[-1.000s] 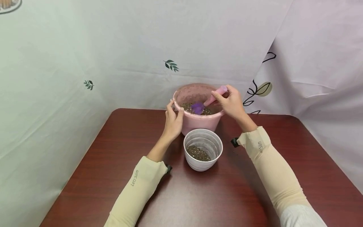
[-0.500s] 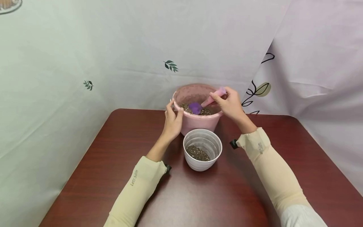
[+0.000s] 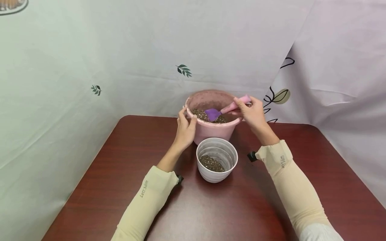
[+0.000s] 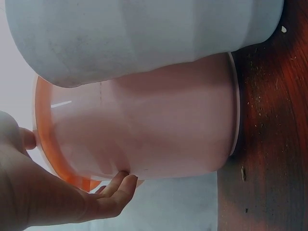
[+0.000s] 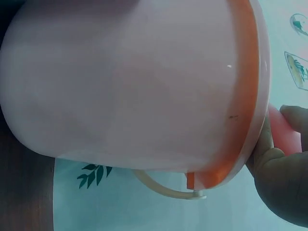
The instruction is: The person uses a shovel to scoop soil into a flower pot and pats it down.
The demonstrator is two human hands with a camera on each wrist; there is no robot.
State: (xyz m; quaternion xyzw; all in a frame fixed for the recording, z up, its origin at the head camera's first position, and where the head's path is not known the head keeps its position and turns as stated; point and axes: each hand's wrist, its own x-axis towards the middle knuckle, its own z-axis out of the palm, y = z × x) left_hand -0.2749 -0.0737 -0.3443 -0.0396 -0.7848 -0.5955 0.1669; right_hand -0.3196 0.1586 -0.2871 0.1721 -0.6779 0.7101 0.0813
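Note:
In the head view, a pink bucket [image 3: 214, 132] stands near the far edge of the table, holding dark, pale-flecked soil [image 3: 200, 114]. My left hand [image 3: 184, 131] grips the bucket's left rim; the left wrist view has its fingers [image 4: 126, 187] curled against the outer wall. My right hand [image 3: 254, 112] pinches the pink handle of a small trowel [image 3: 233, 106] over the right rim. The trowel's purple blade [image 3: 212, 114] lies at the soil, its tip hidden. In front of the bucket sits a whitish ribbed pot [image 3: 213, 176] with some soil [image 3: 212, 163] at its bottom.
A dark red wooden table [image 3: 126, 160] carries both containers; loose crumbs [image 4: 243, 173] lie on it beside them. Pale fabric with leaf prints [image 3: 184, 70] hangs behind and on both sides. The bucket's pale carrying handle [image 5: 166, 191] hangs down at its side.
The trowel blade slid a little left through the bucket, then my right hand drew it back to the right. My left hand keeps its hold on the rim, and the pot stays put.

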